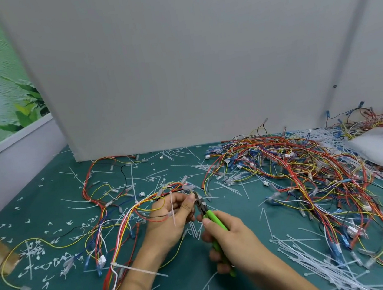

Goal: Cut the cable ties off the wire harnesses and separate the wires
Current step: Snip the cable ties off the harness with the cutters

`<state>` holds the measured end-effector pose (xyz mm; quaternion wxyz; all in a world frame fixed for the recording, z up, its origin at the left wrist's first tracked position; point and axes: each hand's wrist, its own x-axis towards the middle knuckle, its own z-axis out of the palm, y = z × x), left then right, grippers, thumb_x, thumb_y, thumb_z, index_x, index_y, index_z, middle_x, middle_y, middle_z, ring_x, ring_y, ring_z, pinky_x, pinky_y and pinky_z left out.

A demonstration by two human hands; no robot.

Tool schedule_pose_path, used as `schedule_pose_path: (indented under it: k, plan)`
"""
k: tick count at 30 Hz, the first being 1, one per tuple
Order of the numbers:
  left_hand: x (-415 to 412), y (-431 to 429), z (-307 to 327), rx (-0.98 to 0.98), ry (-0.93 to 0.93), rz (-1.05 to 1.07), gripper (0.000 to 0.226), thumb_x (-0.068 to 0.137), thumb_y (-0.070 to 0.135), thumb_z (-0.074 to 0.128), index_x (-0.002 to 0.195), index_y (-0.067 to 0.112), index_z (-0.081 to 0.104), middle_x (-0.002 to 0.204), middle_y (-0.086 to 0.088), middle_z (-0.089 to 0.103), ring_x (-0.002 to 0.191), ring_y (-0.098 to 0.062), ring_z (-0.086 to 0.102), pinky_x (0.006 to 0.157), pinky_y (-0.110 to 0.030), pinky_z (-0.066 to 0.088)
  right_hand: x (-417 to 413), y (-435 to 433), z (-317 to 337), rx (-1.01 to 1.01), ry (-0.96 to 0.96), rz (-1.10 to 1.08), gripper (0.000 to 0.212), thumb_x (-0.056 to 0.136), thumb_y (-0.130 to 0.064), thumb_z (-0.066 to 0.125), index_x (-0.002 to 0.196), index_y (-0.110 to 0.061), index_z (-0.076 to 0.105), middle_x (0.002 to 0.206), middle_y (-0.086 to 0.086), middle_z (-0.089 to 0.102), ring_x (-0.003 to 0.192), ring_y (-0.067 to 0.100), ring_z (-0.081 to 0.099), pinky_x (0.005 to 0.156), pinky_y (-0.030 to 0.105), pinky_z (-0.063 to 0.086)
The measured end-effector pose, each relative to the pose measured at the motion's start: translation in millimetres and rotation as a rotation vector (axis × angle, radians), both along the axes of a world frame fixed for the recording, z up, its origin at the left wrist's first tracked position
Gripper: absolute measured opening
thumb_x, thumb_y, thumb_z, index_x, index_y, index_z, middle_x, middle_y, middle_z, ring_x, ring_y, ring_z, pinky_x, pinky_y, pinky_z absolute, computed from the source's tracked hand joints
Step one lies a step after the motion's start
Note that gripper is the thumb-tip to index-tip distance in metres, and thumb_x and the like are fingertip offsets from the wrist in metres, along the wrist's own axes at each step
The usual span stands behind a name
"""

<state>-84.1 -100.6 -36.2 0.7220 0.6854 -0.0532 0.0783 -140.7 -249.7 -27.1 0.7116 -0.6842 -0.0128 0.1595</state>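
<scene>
1. Near left: a bound cable tie [138, 270] clamps the near end of the harness [123, 224], its tail pointing right.
2. Right hand [231, 237]: fingers curled round the green handles of the cutters [216, 223], whose nose points far and slightly left. Whether the jaws are parted cannot be told.
3. Left hand [169, 223]: fingertips pinch the harness wires. A second cable tie [172, 210] crosses the back of this hand, its long axis running near to far.
4. Key relation: the nose of the cutters sits just beside the left fingertips, on their right. The second tie lies left of the nose, its loop at its far end. The cut probably needs a short shift left and far.
5. Far right: a pile of wires [299, 174] on the green mat [46, 200], with a white panel [186, 60] behind.
</scene>
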Motion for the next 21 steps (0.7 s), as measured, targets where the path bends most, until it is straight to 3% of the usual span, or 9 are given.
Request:
schedule_pose_path:
  k: [8,12,15,18,21]
  plan:
    - [2.1,-2.4,-6.1,0.047,0.005,0.037,0.009,0.093,0.013,0.067,0.1,0.012,0.072,0.084,0.002,0.075,0.077,-0.007,0.067,0.073,-0.021,0.055,2.8,0.2,-3.4,-0.073,-0.043,-0.029,0.018,0.105,-0.028,0.052,0.113,-0.013,0.058,0.08,-0.001,0.052,0.054,0.017,0.048,0.043,0.024,0.037]
    - [1.9,-5.6,-4.4,-0.058,0.02,0.032,0.012,0.092,0.007,0.067,0.092,0.015,0.075,0.076,0.009,0.073,0.068,0.0,0.063,0.064,-0.012,0.048,3.2,0.7,-6.1,-0.095,-0.07,-0.033,0.015,0.105,-0.029,0.052,0.11,-0.017,0.06,0.074,-0.009,0.054,0.055,0.021,0.051,0.044,0.028,0.038]
    - [3.0,-5.4,-5.2,-0.132,0.077,0.077,0.009,0.089,0.01,0.071,0.096,0.015,0.075,0.089,0.005,0.076,0.071,-0.005,0.062,0.059,-0.018,0.048,3.0,1.6,-6.5,-0.071,-0.066,-0.032,0.014,0.105,-0.03,0.052,0.109,-0.018,0.06,0.072,-0.013,0.057,0.055,0.023,0.052,0.045,0.03,0.04]
    - [2.9,-4.9,-5.5,-0.191,0.084,0.088,0.011,0.087,0.012,0.073,0.097,0.013,0.074,0.103,0.001,0.077,0.087,-0.004,0.069,0.062,-0.02,0.05,2.9,2.5,-4.5,-0.015,-0.046,-0.03,0.016,0.106,-0.028,0.052,0.111,-0.016,0.061,0.079,-0.006,0.057,0.055,0.019,0.054,0.043,0.028,0.045]
    - [3.4,-4.6,-6.2,-0.191,0.049,0.114,0.012,0.084,0.009,0.075,0.096,0.009,0.075,0.095,-0.001,0.077,0.077,-0.005,0.069,0.061,-0.017,0.052,2.4,3.6,-2.8,0.051,-0.017,-0.02,0.018,0.106,-0.026,0.052,0.113,-0.011,0.06,0.085,0.002,0.054,0.055,0.017,0.054,0.043,0.029,0.048]
